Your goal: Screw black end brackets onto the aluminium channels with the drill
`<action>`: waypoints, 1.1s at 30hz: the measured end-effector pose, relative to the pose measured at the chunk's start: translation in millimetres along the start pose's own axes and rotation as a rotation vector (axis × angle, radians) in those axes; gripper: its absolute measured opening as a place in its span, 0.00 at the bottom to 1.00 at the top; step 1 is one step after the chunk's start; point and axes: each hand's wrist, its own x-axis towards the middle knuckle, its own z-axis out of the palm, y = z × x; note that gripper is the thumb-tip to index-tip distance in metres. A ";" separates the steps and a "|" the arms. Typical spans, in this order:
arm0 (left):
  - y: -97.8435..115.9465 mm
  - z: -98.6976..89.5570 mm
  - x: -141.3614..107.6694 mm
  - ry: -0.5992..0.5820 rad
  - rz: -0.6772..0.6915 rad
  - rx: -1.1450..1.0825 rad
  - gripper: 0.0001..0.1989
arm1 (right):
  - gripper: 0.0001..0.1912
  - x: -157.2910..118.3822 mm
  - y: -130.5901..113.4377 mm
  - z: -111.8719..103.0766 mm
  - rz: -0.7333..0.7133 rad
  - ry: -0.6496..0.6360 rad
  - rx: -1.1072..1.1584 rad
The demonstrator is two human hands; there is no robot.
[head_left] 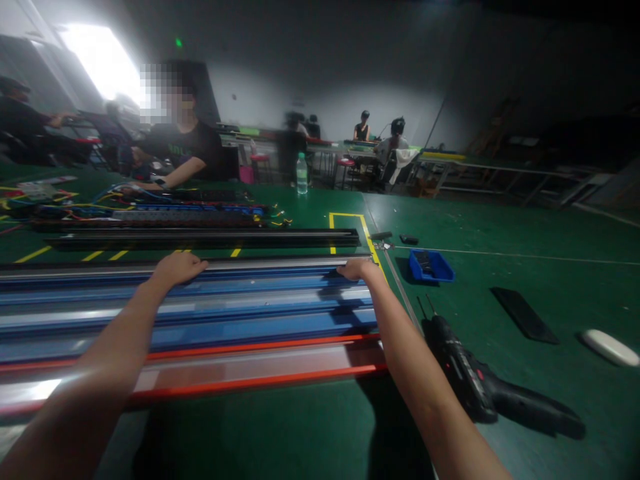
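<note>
Several long metal profiles lie side by side across the green table. Farthest of this group is a silver-and-black profile (280,264). My left hand (179,269) is closed on it, its thumb along the near side. Toward its right end my right hand (358,269) is closed on the same profile, its fingers partly hidden. Nearer to me are blue profiles (295,299), and nearest is a red-edged profile (280,365) with a pale middle. My forearms reach over these.
Beyond lies a black profile (210,238), then wired strips (185,217). To the right are a blue bin (440,267) with dark pieces, a power drill (465,373), a black flat piece (524,315) and a white object (610,347). A bottle (302,175) and a co-worker (185,153) are opposite.
</note>
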 end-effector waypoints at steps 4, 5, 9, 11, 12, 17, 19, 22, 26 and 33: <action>1.1 -2.7 0.6 -0.026 0.002 0.004 0.34 | 0.20 1.0 1.0 -0.6 -0.016 -0.007 -0.003; 1.5 -3.4 0.7 -0.033 0.000 0.004 0.35 | 0.19 1.2 1.4 -0.8 -0.023 -0.008 -0.002; 2.8 -7.7 -0.7 -0.060 -0.005 -0.007 0.36 | 0.19 1.6 3.6 -3.1 -0.041 -0.018 0.006; 3.4 -10.6 -2.6 -0.074 0.007 -0.021 0.37 | 0.20 1.6 5.0 -4.8 -0.043 -0.024 0.009; 3.7 -12.0 -3.7 -0.080 0.015 -0.028 0.37 | 0.20 1.5 5.7 -5.6 -0.044 -0.025 0.011; 7.3 -16.6 -8.7 -0.086 0.033 -0.059 0.37 | 0.20 -0.7 5.8 -8.1 -0.053 -0.016 0.005; 9.4 -19.3 -10.7 -0.082 0.040 -0.074 0.37 | 0.20 -2.6 3.1 -8.6 -0.060 -0.004 0.001; 11.2 -28.5 -17.0 -0.072 0.063 -0.080 0.37 | 0.20 -5.8 -1.1 -10.1 -0.078 0.011 0.008; 10.2 -47.7 -36.5 -0.038 0.129 -0.053 0.39 | 0.20 -14.3 7.8 -15.4 -0.144 0.023 0.070; -10.9 -46.5 -98.2 0.041 0.299 0.031 0.35 | 0.32 -73.0 81.9 -22.9 -0.277 0.160 0.236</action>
